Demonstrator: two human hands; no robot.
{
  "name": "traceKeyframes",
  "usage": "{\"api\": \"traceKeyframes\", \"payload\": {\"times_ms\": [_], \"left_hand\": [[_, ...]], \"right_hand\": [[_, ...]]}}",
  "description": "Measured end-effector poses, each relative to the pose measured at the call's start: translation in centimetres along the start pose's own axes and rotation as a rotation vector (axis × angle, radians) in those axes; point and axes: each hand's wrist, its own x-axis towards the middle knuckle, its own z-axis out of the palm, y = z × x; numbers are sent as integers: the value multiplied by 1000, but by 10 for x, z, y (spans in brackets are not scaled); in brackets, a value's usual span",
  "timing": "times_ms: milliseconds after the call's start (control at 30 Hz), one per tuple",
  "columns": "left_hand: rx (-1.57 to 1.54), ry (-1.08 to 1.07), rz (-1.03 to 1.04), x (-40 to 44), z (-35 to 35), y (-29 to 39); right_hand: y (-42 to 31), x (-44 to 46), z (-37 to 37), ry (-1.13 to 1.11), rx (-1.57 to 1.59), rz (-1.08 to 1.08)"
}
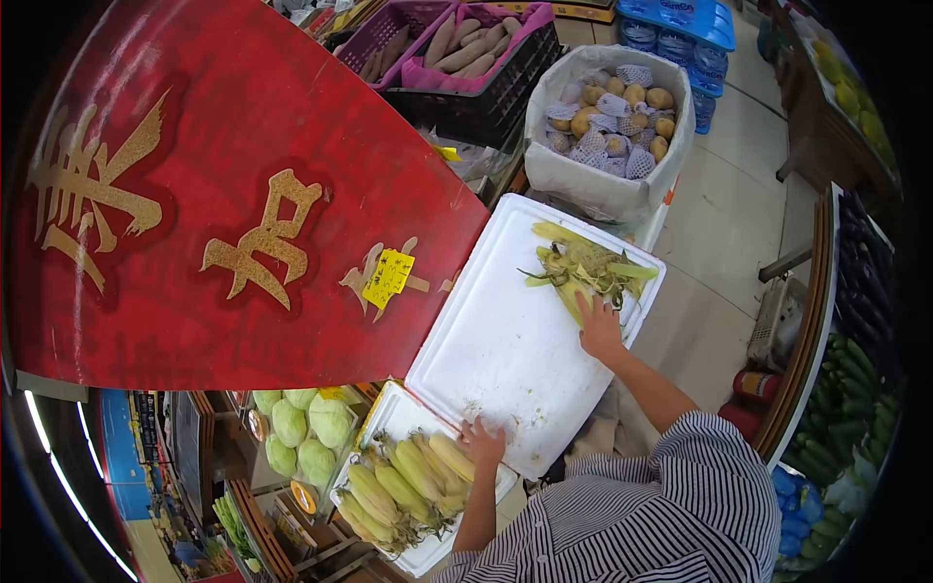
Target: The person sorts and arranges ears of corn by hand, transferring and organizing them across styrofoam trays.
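My left hand (482, 445) is over the near edge of the white foam lid (486, 335), its fingers spread. Close beside its fingertips lies the pale end of an ear of corn (451, 457), one of several partly husked ears in a white foam box (421, 557). Whether the fingers touch that ear is unclear. At the far end of the lid my right hand (601, 328) reaches with fingers apart onto a green-husked ear of corn (573, 294). Loose husks (593, 257) with brown silk are heaped just beyond it. Small crumbs dot the lid.
A red sign board (224, 126) with gold characters and a yellow price tag (389, 278) flanks the lid. A lined box of potatoes (610, 185) and crates of sweet potatoes (471, 47) stand beyond. Cabbages (316, 428) are at lower left, cucumbers (844, 394) at right.
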Motion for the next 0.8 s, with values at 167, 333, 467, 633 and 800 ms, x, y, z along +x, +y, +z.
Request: {"api": "traceKeyframes", "payload": {"times_ms": [167, 333, 467, 633, 800], "left_hand": [[39, 40, 39, -6, 2, 0], [108, 148, 152, -7, 16, -13], [24, 201, 200, -13, 14, -20], [-106, 354, 342, -41, -18, 3], [-905, -83, 94, -65, -40, 16]], "right_hand": [[2, 7, 0, -89, 32, 29], [4, 0, -6, -123, 245, 29], [-2, -26, -9, -203, 526, -4], [-38, -85, -21, -284, 829, -13], [-95, -136, -24, -462, 948, -105]]}}
